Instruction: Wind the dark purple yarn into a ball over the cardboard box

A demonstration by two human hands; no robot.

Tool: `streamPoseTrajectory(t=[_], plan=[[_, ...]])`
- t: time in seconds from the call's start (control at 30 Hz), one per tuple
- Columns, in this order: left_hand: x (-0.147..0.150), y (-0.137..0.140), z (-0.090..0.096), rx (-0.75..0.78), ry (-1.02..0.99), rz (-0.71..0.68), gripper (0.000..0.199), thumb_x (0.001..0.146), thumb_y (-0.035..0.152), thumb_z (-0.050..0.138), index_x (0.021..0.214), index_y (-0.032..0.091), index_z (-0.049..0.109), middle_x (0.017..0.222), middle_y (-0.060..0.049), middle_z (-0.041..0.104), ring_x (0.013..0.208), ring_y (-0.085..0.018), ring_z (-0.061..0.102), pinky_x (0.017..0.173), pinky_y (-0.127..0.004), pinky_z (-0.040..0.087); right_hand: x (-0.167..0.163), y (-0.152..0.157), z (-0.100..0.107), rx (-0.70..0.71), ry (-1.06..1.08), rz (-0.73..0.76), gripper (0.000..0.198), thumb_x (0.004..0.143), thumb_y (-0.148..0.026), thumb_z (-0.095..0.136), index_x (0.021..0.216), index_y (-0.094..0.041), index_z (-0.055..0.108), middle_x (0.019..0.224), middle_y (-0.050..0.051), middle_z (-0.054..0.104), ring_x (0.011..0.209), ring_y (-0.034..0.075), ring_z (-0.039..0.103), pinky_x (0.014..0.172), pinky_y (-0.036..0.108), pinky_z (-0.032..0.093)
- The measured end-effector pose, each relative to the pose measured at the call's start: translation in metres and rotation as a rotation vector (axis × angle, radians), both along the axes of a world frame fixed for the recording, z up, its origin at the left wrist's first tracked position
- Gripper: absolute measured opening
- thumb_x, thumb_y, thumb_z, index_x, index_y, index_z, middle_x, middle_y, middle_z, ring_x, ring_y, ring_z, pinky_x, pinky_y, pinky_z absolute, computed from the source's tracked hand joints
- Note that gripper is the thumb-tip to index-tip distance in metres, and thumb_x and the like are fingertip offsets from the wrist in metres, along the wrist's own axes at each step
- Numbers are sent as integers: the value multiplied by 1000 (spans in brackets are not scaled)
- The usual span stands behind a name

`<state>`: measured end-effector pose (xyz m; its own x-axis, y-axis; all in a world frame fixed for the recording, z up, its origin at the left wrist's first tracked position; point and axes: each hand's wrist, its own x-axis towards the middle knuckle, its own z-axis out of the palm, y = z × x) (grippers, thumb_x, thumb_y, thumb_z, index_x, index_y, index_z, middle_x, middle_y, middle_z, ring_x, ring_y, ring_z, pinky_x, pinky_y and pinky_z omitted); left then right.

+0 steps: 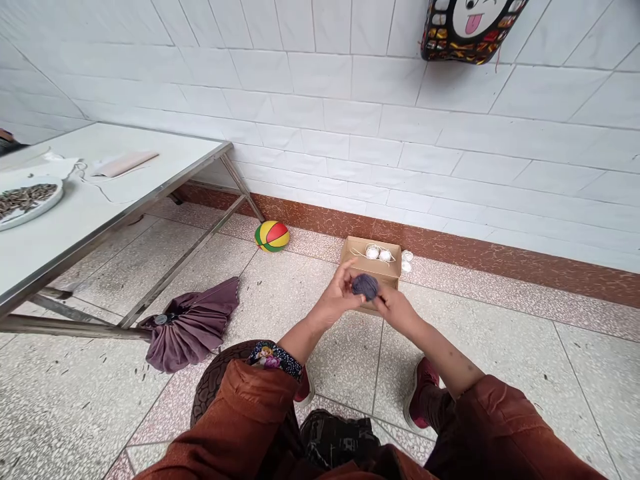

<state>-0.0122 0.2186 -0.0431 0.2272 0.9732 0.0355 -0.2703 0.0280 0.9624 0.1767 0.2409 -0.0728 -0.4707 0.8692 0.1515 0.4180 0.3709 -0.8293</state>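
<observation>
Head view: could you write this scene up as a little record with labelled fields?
Left hand: holding a dark gray-blue yarn ball
Right hand: at the ball's right side
Beyond the hands: open cardboard box with white balls inside
Floor, left: striped ball, pleated purple fabric
Table: white plate of small dark pieces
Wall: black basket

The yarn ball (pixel 365 287) looks matt and fibrous (the wall tiles (pixel 320 77), glossy).
</observation>
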Motion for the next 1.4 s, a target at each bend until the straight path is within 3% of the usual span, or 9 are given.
streamPoseTrajectory(t=[0.13, 0.4, 0.53, 0.7, 0.83, 0.97, 1.1, 1.23, 1.4], plan=[[0, 7, -12, -125, 138, 170, 88, 68, 20, 76, 146, 25, 35, 107, -2, 56, 90, -16, 60, 87, -35, 47, -2, -18, 17, -10, 26, 239, 23, 99, -37, 52, 88, -23, 66, 84, 4, 69, 76, 19, 63, 76, 31, 50], [4, -5, -11, -60, 51, -237, 97, 67, 21, 81, 151, 31, 33, 105, -2, 56, 88, -16, 58, 80, -31, 44, 13, 8, 12, 61, 119, -117, 24, 97, -36, 53, 82, -22, 64, 79, 3, 67, 77, 20, 62, 76, 32, 49], [3, 0, -7, -31, -86, -46, 85, 71, 27, 80, 146, 30, 39, 108, -3, 59, 102, -19, 58, 92, -34, 44, 4, -2, -6, 78, 6, -13, 23, 98, -34, 51, 85, -21, 65, 82, 4, 67, 80, 21, 64, 74, 31, 50], [3, 7, -16, -80, 108, 133, 87, 72, 24, 77, 147, 30, 36, 118, -5, 55, 96, -18, 60, 89, -37, 47, 2, -18, 16, 95, 63, 210, 24, 100, -37, 54, 84, -21, 65, 79, 2, 65, 74, 17, 61, 71, 28, 48], [6, 0, -19, -52, 192, -92, 93, 65, 19, 81, 147, 30, 38, 119, -6, 54, 89, -16, 59, 79, -32, 47, 15, -2, 29, 103, 207, -37, 24, 99, -39, 55, 86, -21, 65, 81, 2, 66, 75, 18, 61, 73, 29, 49], [9, -7, -11, -24, 11, -305, 86, 72, 26, 80, 148, 31, 41, 114, -6, 58, 94, -18, 58, 83, -33, 45, 18, 10, 8, 88, 136, -129, 28, 97, -41, 53, 81, -21, 64, 77, 3, 66, 74, 19, 61, 72, 31, 49], [8, -4, -8, -3, -26, -45, 73, 73, 27, 78, 139, 28, 47, 107, -3, 59, 99, -19, 57, 92, -34, 43, 11, -9, -6, 85, -42, 19, 27, 99, -39, 48, 87, -22, 65, 80, 5, 69, 76, 21, 64, 71, 32, 50], [8, -3, -16, -7, 176, 100, 79, 66, 19, 80, 137, 26, 44, 110, -3, 56, 89, -15, 57, 84, -32, 45, 14, -26, 13, 125, -37, 217, 29, 101, -41, 49, 83, -22, 63, 79, 3, 67, 73, 19, 63, 71, 29, 49], [14, -25, -17, -31, 118, -214, 84, 66, 22, 83, 140, 27, 45, 111, -4, 56, 86, -15, 57, 77, -30, 44, 24, -14, 27, 164, 100, -8, 27, 99, -39, 52, 82, -22, 64, 77, 3, 67, 72, 19, 62, 70, 30, 49]])
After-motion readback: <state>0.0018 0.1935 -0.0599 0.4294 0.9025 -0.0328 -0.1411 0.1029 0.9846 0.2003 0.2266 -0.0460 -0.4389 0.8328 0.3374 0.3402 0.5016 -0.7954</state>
